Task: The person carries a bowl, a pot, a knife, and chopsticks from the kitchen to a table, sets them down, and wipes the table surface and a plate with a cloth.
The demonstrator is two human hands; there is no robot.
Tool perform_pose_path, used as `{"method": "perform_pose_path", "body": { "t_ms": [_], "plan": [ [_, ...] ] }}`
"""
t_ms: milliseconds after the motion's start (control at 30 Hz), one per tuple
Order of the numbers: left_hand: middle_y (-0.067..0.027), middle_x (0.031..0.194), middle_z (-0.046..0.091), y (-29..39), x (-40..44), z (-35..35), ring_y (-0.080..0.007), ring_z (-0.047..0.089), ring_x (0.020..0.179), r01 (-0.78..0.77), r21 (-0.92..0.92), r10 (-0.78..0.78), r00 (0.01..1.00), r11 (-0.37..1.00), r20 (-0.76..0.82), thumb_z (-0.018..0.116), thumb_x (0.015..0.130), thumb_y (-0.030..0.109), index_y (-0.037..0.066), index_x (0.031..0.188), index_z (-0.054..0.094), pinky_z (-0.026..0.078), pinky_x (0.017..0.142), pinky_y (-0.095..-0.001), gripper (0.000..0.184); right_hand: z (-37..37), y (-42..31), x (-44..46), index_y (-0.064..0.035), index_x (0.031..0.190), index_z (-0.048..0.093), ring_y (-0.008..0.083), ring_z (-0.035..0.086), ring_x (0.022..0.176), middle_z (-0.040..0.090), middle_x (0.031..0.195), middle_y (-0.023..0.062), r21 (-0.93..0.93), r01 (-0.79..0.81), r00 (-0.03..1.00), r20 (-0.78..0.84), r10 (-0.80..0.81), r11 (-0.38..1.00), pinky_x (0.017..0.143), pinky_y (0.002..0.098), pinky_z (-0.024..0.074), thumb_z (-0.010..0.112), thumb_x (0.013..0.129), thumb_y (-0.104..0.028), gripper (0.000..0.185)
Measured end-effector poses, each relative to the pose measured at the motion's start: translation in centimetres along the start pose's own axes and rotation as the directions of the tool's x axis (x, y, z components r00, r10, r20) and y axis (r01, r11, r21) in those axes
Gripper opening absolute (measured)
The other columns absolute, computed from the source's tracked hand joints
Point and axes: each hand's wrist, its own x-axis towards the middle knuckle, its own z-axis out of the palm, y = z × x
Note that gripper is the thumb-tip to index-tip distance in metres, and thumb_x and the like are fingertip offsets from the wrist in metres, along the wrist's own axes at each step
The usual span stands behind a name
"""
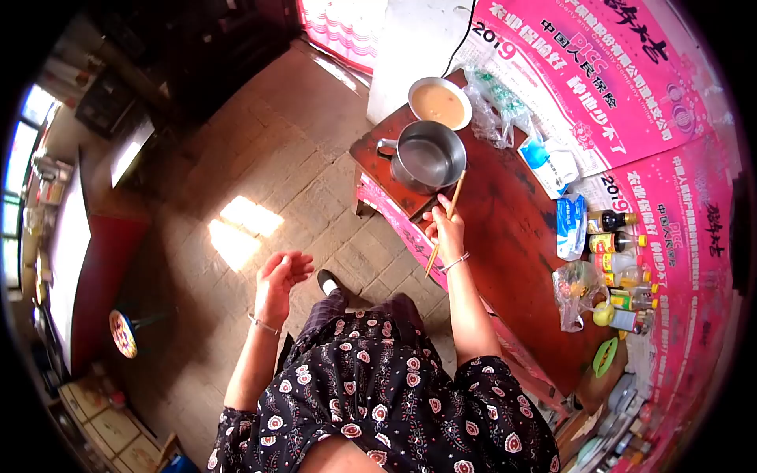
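Shirt [359, 386] bottom-centre, right hand [448, 233] closed on chopsticks [457, 192] beside mug [428, 156], left hand [277, 284] half-open, empty; next move likely needs rim clearance.

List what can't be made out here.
All in the head view:
- Metal pot: liquid or bare bottom, obscured by reflections.
- Chopsticks: middle hidden by the right hand.
- Bottles: fine label print too small.
- Clear bag: contents obscured by crinkled plastic.
- Second foot: hidden below the clothing.
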Motion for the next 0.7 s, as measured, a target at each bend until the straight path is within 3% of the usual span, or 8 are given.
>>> {"method": "perform_pose_path", "body": {
  "t_ms": [133, 233, 300, 367, 433, 500, 600, 700],
  "plan": [
    [-0.0121, 0.104, 0.061, 3.4, 7.1, 3.0, -0.0188, 0.059, 0.092, -0.086, 0.258, 0.047, 0.987, 0.962, 0.156, 0.048, 0.089, 0.016, 0.0, 0.107, 0.056, 0.046, 0.079, -0.0294, 0.025, 2.2, 0.2, 1.2, -0.0009, 0.099, 0.052, 0.0131, 0.054, 0.046, 0.059, 0.069, 0.0063, -0.359, 0.094, 0.955, -0.232, -0.186, 0.929, 0.042, 0.0277, 0.0418, 0.071, 0.075, -0.021, 0.037],
    [-0.0092, 0.107, 0.059, 3.9, 12.7, 6.4, -0.0156, 0.056, 0.097, -0.193, 0.441, 0.075, 0.96, 0.876, 0.271, 0.05, 0.088, 0.014, 0.001, 0.112, 0.055, 0.045, 0.08, -0.0287, 0.027, 3.4, -0.7, 1.4, -0.001, 0.086, 0.048, 0.0282, 0.059, 0.062, 0.057, 0.065, 0.0118, -0.632, 0.079, 0.82, -0.399, -0.411, 0.771, 0.06, 0.0378, 0.0467, 0.078, 0.063, -0.024, 0.044],
    [-0.0073, 0.108, 0.058, 3.5, 15.9, 8.6, -0.0138, 0.053, 0.1, -0.268, 0.527, 0.089, 0.936, 0.807, 0.34, 0.053, 0.087, 0.011, 0.001, 0.114, 0.054, 0.044, 0.082, -0.0283, 0.029, 3.8, -1.5, 1.2, -0.0018, 0.086, 0.049, 0.0326, 0.059, 0.07, 0.058, 0.073, 0.0149, -0.651, -0.07, 0.805, -0.485, -0.343, 0.756, 0.066, 0.0407, 0.0462, 0.077, 0.063, -0.021, 0.041],
    [-0.0058, 0.108, 0.057, 3.0, 18.0, 10.4, -0.0126, 0.051, 0.102, -0.346, 0.587, 0.109, 0.91, 0.732, 0.4, 0.055, 0.085, 0.008, 0.002, 0.116, 0.053, 0.043, 0.083, -0.0277, 0.031, 2.7, -0.5, 1.2, -0.0032, 0.089, 0.05, 0.035, 0.058, 0.076, 0.058, 0.083, 0.0156, -0.748, -0.057, 0.768, -0.456, -0.449, 0.662, 0.068, 0.0428, 0.0454, 0.074, 0.064, -0.017, 0.038],
    [-0.0099, 0.103, 0.06, 2.6, 19.5, 11.8, -0.0159, 0.057, 0.097, -0.342, 0.564, 0.094, 0.902, 0.752, 0.422, 0.062, 0.079, 0.008, 0.001, 0.114, 0.054, 0.048, 0.075, -0.0264, 0.036, 1.7, -0.9, 1.4, -0.0048, 0.09, 0.051, 0.0364, 0.057, 0.08, 0.057, 0.088, 0.0144, -0.737, -0.157, 0.789, -0.494, -0.366, 0.658, 0.068, 0.0446, 0.0453, 0.071, 0.066, -0.013, 0.033],
    [-0.0089, 0.096, 0.062, 2.2, 21.3, 12.0, -0.0142, 0.06, 0.087, -0.408, 0.638, 0.097, 0.881, 0.653, 0.464, 0.062, 0.079, 0.007, 0.001, 0.107, 0.055, 0.049, 0.071, -0.0258, 0.03, 0.9, -1.3, 1.1, -0.0068, 0.09, 0.05, 0.0352, 0.056, 0.08, 0.055, 0.086, 0.0132, -0.809, -0.149, 0.769, -0.456, -0.448, 0.568, 0.067, 0.0449, 0.046, 0.067, 0.067, -0.01, 0.029],
    [-0.0061, 0.078, 0.062, 2.5, 23.0, 12.3, -0.0113, 0.058, 0.07, -0.348, 0.655, 0.018, 0.89, 0.67, 0.455, 0.063, 0.079, 0.008, 0.0, 0.095, 0.057, 0.047, 0.062, -0.0255, 0.019, 0.2, -1.5, 1.1, -0.0073, 0.092, 0.05, 0.0337, 0.056, 0.08, 0.054, 0.084, 0.0132, -0.864, -0.211, 0.77, -0.435, -0.467, 0.457, 0.067, 0.0439, 0.0466, 0.063, 0.07, -0.008, 0.026],
    [-0.0035, 0.063, 0.057, 3.1, 24.5, 12.4, -0.0094, 0.052, 0.06, -0.291, 0.739, -0.184, 0.853, 0.607, 0.488, 0.063, 0.08, 0.01, 0.0, 0.086, 0.058, 0.044, 0.055, -0.026, 0.013, -0.5, -1.3, 1.2, -0.0076, 0.094, 0.05, 0.0334, 0.055, 0.081, 0.054, 0.086, 0.0132, -0.83, -0.255, 0.741, -0.497, -0.451, 0.496, 0.068, 0.0435, 0.047, 0.063, 0.071, -0.008, 0.026]
  ]
}}
